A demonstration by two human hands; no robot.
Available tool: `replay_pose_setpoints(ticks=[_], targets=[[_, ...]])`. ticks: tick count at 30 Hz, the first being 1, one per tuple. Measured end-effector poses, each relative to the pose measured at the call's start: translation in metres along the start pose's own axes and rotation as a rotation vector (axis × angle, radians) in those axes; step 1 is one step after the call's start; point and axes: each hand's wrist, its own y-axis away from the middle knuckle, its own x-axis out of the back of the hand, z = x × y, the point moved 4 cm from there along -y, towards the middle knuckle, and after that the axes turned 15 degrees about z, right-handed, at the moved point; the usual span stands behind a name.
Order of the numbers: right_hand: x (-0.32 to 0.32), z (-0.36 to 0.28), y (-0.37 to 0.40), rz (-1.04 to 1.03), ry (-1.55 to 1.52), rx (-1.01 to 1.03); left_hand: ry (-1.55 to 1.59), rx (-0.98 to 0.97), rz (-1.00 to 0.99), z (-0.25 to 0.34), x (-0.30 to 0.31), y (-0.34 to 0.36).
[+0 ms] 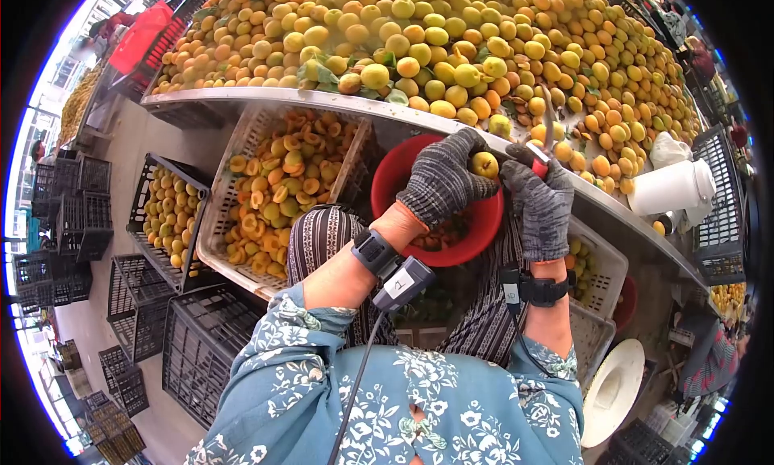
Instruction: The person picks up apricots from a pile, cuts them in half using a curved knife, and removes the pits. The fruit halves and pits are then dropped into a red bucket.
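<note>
My left hand (447, 175), in a grey knit glove, is closed around a yellow apricot (484, 165) above the rim of a red basin (389, 175). Gloved the same way, my right hand (542, 199) grips a small knife (540, 165) by its red handle. The knife's thin curved blade points away from me, over the table edge, apart from the apricot. Inside the basin lie small brownish bits, partly hidden by my left hand. Beyond both hands, whole apricots (435, 36) are heaped on a metal-edged table (322, 99).
A white crate (211, 235) of halved apricots stands left of my knees, with a black crate (141, 223) of whole fruit beside it. Right are another white crate (605, 267), a white bucket (673, 193) on the table and a pale hat (614, 392). Black crates (211, 344) stand lower left.
</note>
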Motion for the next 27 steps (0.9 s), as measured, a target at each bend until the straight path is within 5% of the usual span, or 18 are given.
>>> replay_pose_setpoints(ticks=[2,4,6,10,14,16,20,22,27], targets=[[-0.009,-0.007,0.003,-0.132,0.144,0.354,-0.004,-0.050,0.024,-0.004,-0.006,0.002],[-0.010,-0.014,0.007,-0.174,0.311,0.431,0.008,-0.058,0.061,-0.004,-0.008,0.002],[-0.014,-0.024,0.015,-0.157,0.612,0.832,-0.024,-0.054,0.051,-0.001,-0.005,0.001],[-0.016,-0.025,0.017,-0.162,0.774,1.028,-0.140,-0.141,0.049,0.002,-0.002,0.003],[-0.018,-0.021,0.015,-0.140,0.870,1.012,-0.150,-0.211,0.113,-0.001,-0.003,0.002],[-0.018,-0.017,0.010,-0.213,0.758,0.726,-0.144,-0.222,0.085,0.000,-0.003,0.003],[-0.014,-0.011,0.015,-0.165,0.748,0.741,-0.245,-0.304,0.104,-0.002,-0.007,0.007],[-0.006,0.011,0.011,-0.170,0.351,0.106,-0.336,-0.365,0.154,0.000,-0.007,0.010],[0.015,0.015,0.031,-0.207,0.114,-0.196,-0.173,-0.268,0.221,-0.008,0.006,-0.002]])
